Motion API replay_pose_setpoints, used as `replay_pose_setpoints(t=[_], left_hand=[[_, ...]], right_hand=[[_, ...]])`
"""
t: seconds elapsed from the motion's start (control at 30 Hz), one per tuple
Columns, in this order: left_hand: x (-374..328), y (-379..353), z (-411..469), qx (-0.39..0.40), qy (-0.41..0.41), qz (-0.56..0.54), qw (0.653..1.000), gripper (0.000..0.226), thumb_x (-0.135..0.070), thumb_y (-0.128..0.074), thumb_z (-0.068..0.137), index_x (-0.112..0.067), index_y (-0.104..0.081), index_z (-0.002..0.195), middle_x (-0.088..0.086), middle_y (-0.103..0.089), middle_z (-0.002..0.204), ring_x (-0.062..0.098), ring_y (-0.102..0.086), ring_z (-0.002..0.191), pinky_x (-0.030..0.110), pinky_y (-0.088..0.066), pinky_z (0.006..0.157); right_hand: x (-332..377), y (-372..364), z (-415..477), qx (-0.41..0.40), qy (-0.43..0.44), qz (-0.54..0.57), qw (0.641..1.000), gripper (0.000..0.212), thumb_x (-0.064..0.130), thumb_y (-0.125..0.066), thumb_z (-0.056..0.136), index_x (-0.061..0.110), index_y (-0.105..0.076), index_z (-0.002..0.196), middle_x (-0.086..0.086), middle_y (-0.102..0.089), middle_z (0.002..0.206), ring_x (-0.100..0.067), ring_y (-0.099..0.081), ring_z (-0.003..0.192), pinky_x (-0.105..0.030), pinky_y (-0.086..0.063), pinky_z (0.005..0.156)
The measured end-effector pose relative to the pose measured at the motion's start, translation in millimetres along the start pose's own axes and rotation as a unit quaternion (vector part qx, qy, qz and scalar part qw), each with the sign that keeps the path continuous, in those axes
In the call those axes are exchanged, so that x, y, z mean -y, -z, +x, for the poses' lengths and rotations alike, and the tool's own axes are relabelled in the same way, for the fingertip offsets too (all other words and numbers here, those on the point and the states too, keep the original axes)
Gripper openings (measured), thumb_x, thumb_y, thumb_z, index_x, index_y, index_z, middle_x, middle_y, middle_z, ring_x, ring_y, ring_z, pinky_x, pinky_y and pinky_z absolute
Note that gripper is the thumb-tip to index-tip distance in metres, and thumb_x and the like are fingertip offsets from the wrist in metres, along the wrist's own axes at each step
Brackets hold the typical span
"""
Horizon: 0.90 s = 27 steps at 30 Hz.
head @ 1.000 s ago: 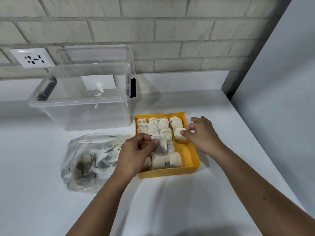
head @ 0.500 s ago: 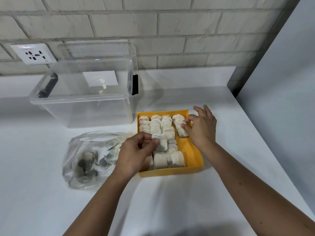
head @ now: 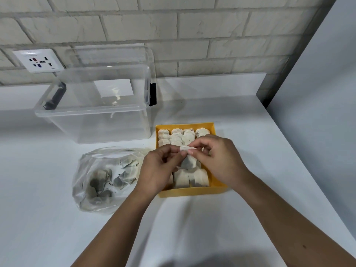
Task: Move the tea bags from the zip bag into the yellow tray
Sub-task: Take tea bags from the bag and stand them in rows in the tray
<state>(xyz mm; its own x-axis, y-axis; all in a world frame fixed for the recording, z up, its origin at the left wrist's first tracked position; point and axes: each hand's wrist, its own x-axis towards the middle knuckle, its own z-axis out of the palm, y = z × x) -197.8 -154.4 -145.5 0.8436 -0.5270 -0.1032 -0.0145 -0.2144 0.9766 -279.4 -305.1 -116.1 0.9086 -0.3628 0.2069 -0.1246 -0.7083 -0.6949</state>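
pinching 1 tea bag (head: 189, 162) by its top, left hand (head: 159, 170) and right hand (head: 221, 160) hang it upright directly over the tray (head: 192, 192).

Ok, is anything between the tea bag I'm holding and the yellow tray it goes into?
Nothing visible. The left hand and right hand both pinch the tea bag directly above the open yellow tray. The packed bags fill its back and front rows; the hands hide what lies beneath.

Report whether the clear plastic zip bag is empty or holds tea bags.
Not empty: several paper tea bags show through the clear plastic zip bag lying on the white table.
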Motion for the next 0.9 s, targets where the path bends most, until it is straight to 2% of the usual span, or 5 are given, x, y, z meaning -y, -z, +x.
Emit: replay_pose_setpoints(t=[0.1, 0.17, 0.37, 0.6, 0.9], left_hand=[[-2.0, 0.2, -1.6, 0.0, -0.002, 0.003, 1.0, 0.004, -0.02, -0.072, 0.089, -0.02, -0.075, 0.091, -0.005, -0.075, 0.075, 0.01, -0.07, 0.07, 0.031, -0.059, 0.073], [-0.3, 5.1, -2.3, -0.011, -0.005, 0.013, 1.0, 0.004, -0.02, -0.072, 0.089, -0.019, -0.076, 0.091, -0.003, -0.077, 0.08, 0.015, -0.072, 0.075, 0.027, -0.059, 0.074], [8.8, 17.2, -4.4, -0.052, -0.03, 0.073, 0.996, 0.003, -0.023, -0.073, 0.089, -0.025, -0.075, 0.088, -0.009, -0.073, 0.071, -0.001, -0.066, 0.07, 0.003, -0.043, 0.066], [9.0, 13.4, -5.3, -0.051, -0.041, 0.102, 0.993, 0.004, -0.021, -0.073, 0.089, -0.023, -0.075, 0.087, -0.007, -0.072, 0.071, -0.005, -0.062, 0.066, 0.003, -0.042, 0.063], [12.6, 15.6, -5.5, -0.076, -0.063, 0.098, 0.99, 0.003, -0.026, -0.075, 0.087, -0.029, -0.075, 0.087, -0.028, -0.069, 0.074, -0.003, -0.062, 0.073, 0.005, -0.043, 0.068]], right_hand=[[-6.0, 13.4, -2.4, 0.006, 0.004, -0.043, 0.999, 0.008, 0.028, -0.073, 0.084, 0.022, -0.075, 0.089, 0.019, -0.064, 0.079, 0.001, -0.055, 0.068, -0.02, -0.045, 0.071], [-14.0, 25.6, -3.8, 0.004, 0.0, -0.11, 0.994, 0.008, 0.031, -0.071, 0.085, 0.024, -0.074, 0.089, 0.017, -0.066, 0.082, -0.005, -0.057, 0.078, -0.03, -0.046, 0.078], [-43.7, 24.1, -2.4, 0.061, -0.087, -0.194, 0.975, 0.014, 0.038, -0.062, 0.091, 0.029, -0.071, 0.097, 0.01, -0.066, 0.1, -0.017, -0.051, 0.108, -0.036, -0.035, 0.091], [-61.9, -1.1, 21.2, 0.011, -0.088, -0.3, 0.95, 0.017, 0.041, -0.065, 0.088, 0.03, -0.075, 0.095, 0.004, -0.048, 0.142, -0.02, -0.026, 0.14, -0.042, -0.018, 0.111], [-61.4, -11.6, 37.6, -0.003, -0.143, -0.371, 0.918, 0.015, 0.039, -0.066, 0.087, 0.031, -0.07, 0.099, 0.002, -0.043, 0.146, -0.024, -0.021, 0.143, -0.05, -0.011, 0.116]])
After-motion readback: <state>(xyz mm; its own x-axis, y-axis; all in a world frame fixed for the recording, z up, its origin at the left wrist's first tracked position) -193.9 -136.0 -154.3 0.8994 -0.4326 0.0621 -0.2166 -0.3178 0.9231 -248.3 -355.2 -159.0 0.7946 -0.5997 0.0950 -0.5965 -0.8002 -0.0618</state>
